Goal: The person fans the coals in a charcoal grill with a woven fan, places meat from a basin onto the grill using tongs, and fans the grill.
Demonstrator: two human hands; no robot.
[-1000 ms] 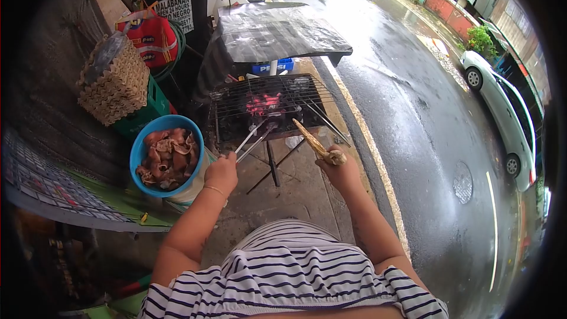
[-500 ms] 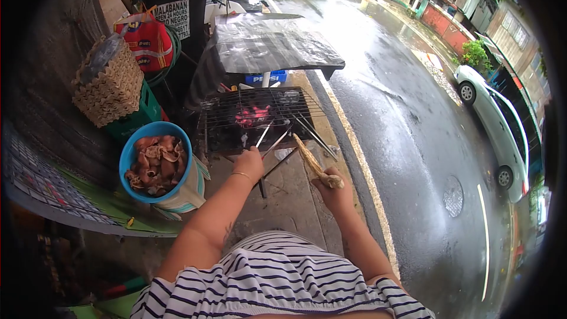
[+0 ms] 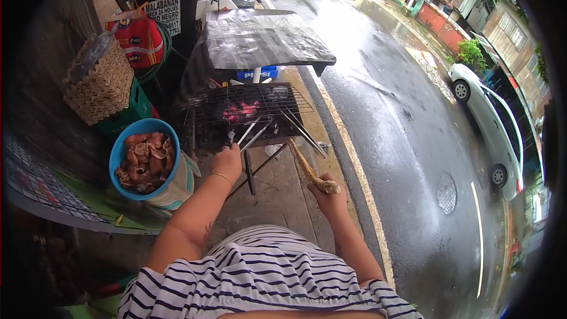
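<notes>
My left hand point(image 3: 227, 162) is closed on metal tongs point(image 3: 253, 133), whose far ends reach to the front of the charcoal grill. Glowing red coals point(image 3: 241, 111) lie under the wire grate point(image 3: 277, 99). My right hand point(image 3: 328, 194) grips the bundled end of a folded tan fan or cloth point(image 3: 307, 168); its narrow end points up toward the grill's front edge. What exactly this item is, I cannot tell. Left of the grill, a blue basin point(image 3: 117, 184) holds brownish-red meat pieces point(image 3: 147, 162).
Metal rods point(image 3: 304, 134) rest at the grill's right front. A dark sheet-covered table point(image 3: 266, 38) stands behind it, near a blue crate point(image 3: 266, 73). Egg trays point(image 3: 97, 88) sit on a green crate point(image 3: 125, 111) at left. A wet road point(image 3: 390, 142) with a parked car point(image 3: 490, 121) lies right.
The view has shifted, moving the grill and basin left in the frame. The tongs' arms have moved at the front of the grill. Both hands keep their hold.
</notes>
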